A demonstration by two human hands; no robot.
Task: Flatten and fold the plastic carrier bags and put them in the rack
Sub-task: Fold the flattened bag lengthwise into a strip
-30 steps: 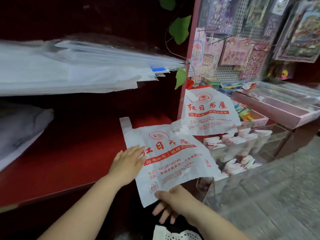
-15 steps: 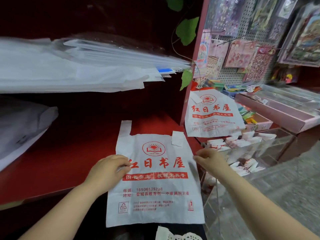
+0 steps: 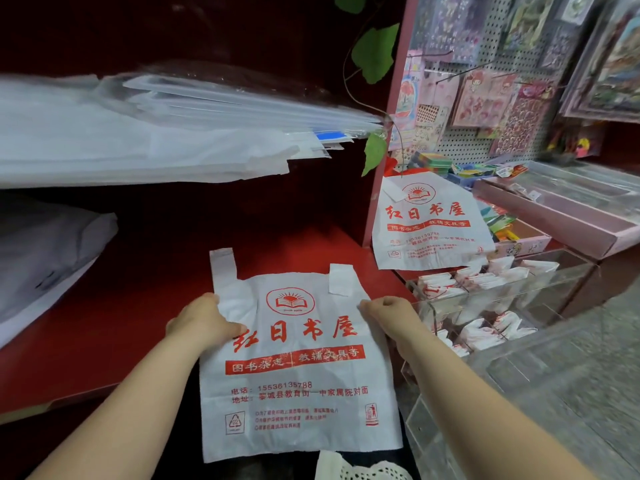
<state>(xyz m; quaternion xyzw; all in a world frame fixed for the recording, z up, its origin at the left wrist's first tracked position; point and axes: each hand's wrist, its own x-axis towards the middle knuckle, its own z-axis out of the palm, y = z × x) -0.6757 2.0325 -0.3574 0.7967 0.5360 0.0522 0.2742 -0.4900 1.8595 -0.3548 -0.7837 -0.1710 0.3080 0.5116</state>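
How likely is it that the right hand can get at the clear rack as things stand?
Probably yes: the rack stands just beside the right hand, nothing between them. But that hand grips the bag by its edge, so it would come along.

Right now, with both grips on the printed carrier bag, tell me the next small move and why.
Probably swing the left grip across to the right grip, folding the carrier bag in half lengthwise. It already lies spread, print up, over the edge of the red shelf, each grip pinches one side edge below the handles, and the folded bags in the clear rack are narrow bundles.
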